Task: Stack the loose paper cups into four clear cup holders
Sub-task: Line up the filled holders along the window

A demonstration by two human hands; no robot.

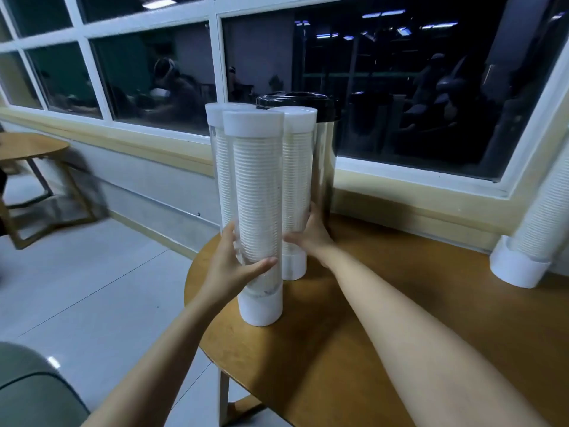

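Cup holders point(257, 195) upright on round wooden table point(400, 303) beside dark window point(400, 87)

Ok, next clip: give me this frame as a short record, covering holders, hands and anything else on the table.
table: round, wooden, by a window
upright holders: front holder, right holder, back-left holder; capped, packed with cups
fourth holder: leans at far right, cups inside
left hand: grips front holder
right hand: holds right holder
behind: steel urn, black lid
loose cups: none in view
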